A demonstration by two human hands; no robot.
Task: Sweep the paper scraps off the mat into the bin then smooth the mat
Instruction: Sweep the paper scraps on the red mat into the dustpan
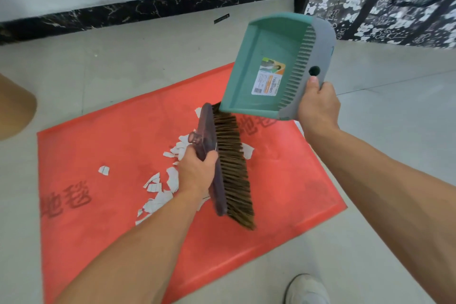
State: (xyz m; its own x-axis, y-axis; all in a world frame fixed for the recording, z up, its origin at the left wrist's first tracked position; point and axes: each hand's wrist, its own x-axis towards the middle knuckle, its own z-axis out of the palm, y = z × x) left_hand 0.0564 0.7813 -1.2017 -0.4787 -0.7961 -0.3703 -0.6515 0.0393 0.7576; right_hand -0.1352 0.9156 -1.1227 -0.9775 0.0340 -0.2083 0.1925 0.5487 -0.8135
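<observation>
2 hands hover over a red mat (111, 136): the left hand (196, 173) curls around a brush head (229, 155), the right hand (318, 103) clamps the grey rim of a green dustpan (269, 39). White paper scraps (158, 195) lie mid-mat, left of the brush head, light and flimsy, probably best gathered by bristles. A brown shape (14, 106) cut off at left may be the bin.

You have one view, a wide-angle camera on your head, tilted forward and steeply down at the floor (123, 61). Your forearms (138, 242) enter from the bottom edge. The mat (98, 131) fills the centre, close below, and the dark skirting (123, 12) crosses the top.
</observation>
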